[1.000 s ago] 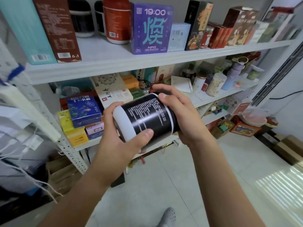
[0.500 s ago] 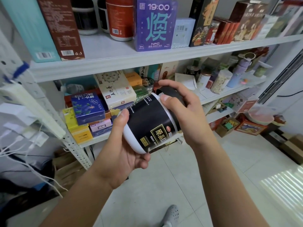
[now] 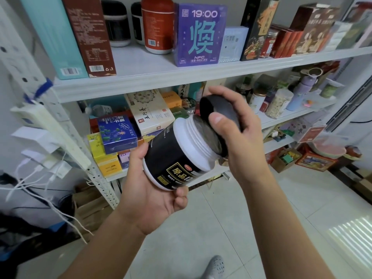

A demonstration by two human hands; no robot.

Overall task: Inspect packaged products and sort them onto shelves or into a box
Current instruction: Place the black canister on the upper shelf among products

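Jar (image 3: 177, 158), white plastic, glossy black label, ribbed neck: tilted in the curled left hand (image 3: 153, 196), below the shelf edge (image 3: 141, 85), open tiled floor (image 3: 261, 218) beneath. Lid (image 3: 217, 111), round, black: gripped by right hand (image 3: 245, 137) at jar's mouth.

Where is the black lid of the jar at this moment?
In the head view, right of centre: the right hand grips the black lid, tilted over the white mouth of the jar, before the middle shelf.

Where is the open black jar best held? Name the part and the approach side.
Round the labelled body of the jar, from below-left, as the left hand does. Its open threaded neck tilts up-right toward the lid in the right hand, so leave that end free.
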